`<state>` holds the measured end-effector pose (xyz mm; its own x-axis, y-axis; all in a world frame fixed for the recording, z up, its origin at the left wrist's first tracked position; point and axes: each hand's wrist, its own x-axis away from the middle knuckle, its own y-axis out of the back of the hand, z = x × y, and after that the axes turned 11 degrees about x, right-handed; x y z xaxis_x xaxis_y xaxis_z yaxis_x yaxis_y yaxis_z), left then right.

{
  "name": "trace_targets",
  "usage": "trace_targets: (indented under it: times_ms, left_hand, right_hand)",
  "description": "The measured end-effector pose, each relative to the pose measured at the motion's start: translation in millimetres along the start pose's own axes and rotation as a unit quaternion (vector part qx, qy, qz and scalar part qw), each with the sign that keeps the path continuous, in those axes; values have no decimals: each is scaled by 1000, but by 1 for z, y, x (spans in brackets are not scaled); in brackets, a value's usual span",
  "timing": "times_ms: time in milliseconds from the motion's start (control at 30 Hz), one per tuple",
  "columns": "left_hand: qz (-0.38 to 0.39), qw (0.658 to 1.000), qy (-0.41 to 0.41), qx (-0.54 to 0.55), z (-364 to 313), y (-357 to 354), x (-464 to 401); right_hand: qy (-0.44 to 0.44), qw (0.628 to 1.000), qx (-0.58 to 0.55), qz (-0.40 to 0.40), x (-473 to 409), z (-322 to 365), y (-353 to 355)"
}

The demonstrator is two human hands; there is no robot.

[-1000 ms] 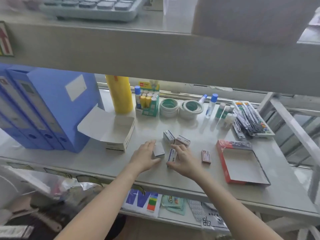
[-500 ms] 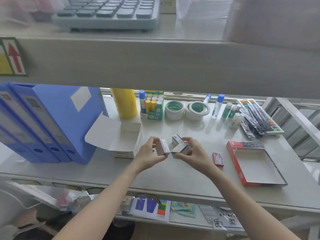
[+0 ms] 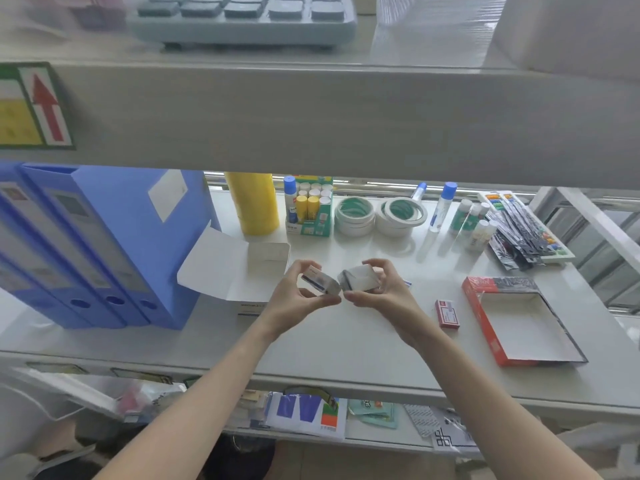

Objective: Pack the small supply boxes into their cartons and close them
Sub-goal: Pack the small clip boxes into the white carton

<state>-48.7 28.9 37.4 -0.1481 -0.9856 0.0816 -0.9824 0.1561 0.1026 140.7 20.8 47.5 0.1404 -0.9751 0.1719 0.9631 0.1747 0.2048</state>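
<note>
Grey shelving frames the scene: an upper shelf crosses the top of the frame, and below it a pale bench (image 3: 346,344) carries the supplies. At far left stand blue file boxes (image 3: 104,244). Just right of them, left of centre, a white carton (image 3: 239,271) lies with its flap thrown open; whether anything is packed inside cannot be told. At centre, lifted above the bench, the left hand (image 3: 298,299) has its fingers closed round one small white box (image 3: 320,282), and the right hand (image 3: 377,296) pinches another small box (image 3: 356,277), the two boxes almost touching end to end. Right of the hands a small red box (image 3: 447,313) lies loose on the bench, and further right a red carton (image 3: 519,320) sits open and looks empty.

By my reading the packing is at an early stage: both cartons are open, two boxes are in hand and one waits on the bench.

Along the back, a yellow roll (image 3: 252,206), glue sticks (image 3: 311,209), tape rolls (image 3: 377,216) and packets of pens (image 3: 523,230) stand well clear; nothing blocks the way to either carton.
</note>
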Motion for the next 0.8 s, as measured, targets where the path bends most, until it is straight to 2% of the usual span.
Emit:
trace_targets:
  times_ms: [100, 200, 267, 433, 533, 600, 700, 800]
  left_hand:
    - [-22, 999, -18, 26, 4, 1, -1]
    - [-45, 998, -44, 23, 7, 0, -1]
    - [-75, 995, -62, 2, 7, 1, 0]
    - [-175, 984, -42, 17, -1, 23, 1]
    - [-242, 970, -3, 36, 0, 44, 0]
    - [-271, 962, 12, 38, 5, 56, 1]
    - [-273, 960, 30, 51, 14, 67, 8]
    - [-242, 969, 40, 26, 22, 74, 16]
  right_hand:
    - [-45, 997, -58, 2, -3, -1, -3]
    - [-80, 988, -124, 38, -8, 0, -7]
    - [-87, 987, -123, 55, -10, 5, -13]
    - [-105, 994, 41, -15, -30, 22, -37]
    - [-61, 979, 192, -32, -51, 26, -51]
    - [-13, 950, 312, -7, -62, 29, -61]
    - [68, 869, 489, 41, -74, 34, -78]
    - [117, 811, 568, 72, -82, 35, -91]
